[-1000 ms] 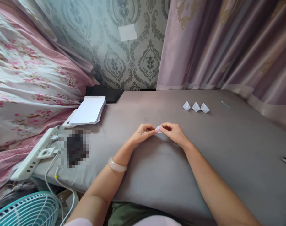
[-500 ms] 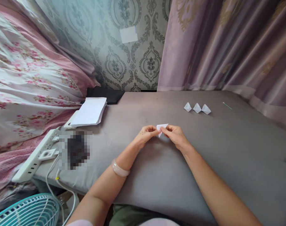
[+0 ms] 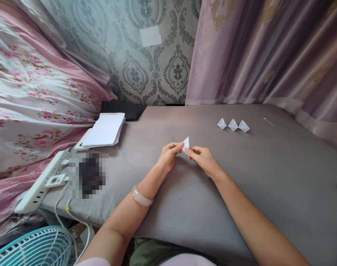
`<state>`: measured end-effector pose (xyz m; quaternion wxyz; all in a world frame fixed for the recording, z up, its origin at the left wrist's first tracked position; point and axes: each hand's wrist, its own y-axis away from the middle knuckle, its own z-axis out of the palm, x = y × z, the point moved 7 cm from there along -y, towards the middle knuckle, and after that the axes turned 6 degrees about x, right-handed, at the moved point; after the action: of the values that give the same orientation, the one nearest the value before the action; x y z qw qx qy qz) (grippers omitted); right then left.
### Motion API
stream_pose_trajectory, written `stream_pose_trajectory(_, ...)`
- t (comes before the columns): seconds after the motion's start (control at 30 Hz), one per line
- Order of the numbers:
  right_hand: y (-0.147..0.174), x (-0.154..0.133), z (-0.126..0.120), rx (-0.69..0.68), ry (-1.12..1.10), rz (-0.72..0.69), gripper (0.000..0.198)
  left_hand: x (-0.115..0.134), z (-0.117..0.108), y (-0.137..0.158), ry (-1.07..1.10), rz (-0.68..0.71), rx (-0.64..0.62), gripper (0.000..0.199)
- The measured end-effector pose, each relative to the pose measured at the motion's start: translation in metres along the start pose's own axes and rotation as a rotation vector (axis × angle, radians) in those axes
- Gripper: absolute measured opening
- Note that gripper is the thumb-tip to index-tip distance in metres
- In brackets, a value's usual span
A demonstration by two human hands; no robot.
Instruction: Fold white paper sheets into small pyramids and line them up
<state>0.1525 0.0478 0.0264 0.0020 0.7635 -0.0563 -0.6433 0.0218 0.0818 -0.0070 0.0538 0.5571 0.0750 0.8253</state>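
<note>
Obs.: folded paper (image 3: 186, 143) approx. mid-desk (image 3: 168, 207), btwn the two hands, pale pt. facing up/away; can't tell if it touches the cloth below. L hand (image 3: 168, 154): thumb + fingers pinched on its L side. R hand (image 3: 203, 158): thumb on lower R part, fingers tucked behind, also pinching. Three folded shapes (image 3: 233, 125) in a row, far R; paper stack (image 3: 104, 129) far L, well apart from hands.

Handling (est.): v. light, thin; prob. stiffer where layers double up, but creases/crushes w/ too much squeeze. Dry, so slip risk prob. low. Best hold: fingertip pinch nr. the folded edges, one hand per side, light pressure; avoid pressing the pt.

Diff. vs 0.5 s ago: paper turned — then broad edge on top, tip down; now tip up. L hand rotated, fingers higher; R hand approx. same place. Row + stack unchanged rel. to desk.
</note>
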Motion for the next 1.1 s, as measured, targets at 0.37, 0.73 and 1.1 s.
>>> stream_pose_trajectory(0.37, -0.007, -0.001, -0.021, 0.127, 0.456, -0.232, 0.030, -0.001, 0.002, 0.002, -0.122, -0.032, -0.120, 0.030)
stream_pose_trajectory(0.73, 0.009, -0.023, -0.016, 0.322, 0.477, -0.553, 0.030, 0.000, -0.011, -0.006, -0.093, 0.034, 0.043, 0.027)
stream_pose_trajectory(1.1, 0.027, -0.027, 0.008, 0.330, 0.773, -0.659, 0.041, 0.006, -0.009, 0.002, -0.112, 0.073, 0.114, 0.023)
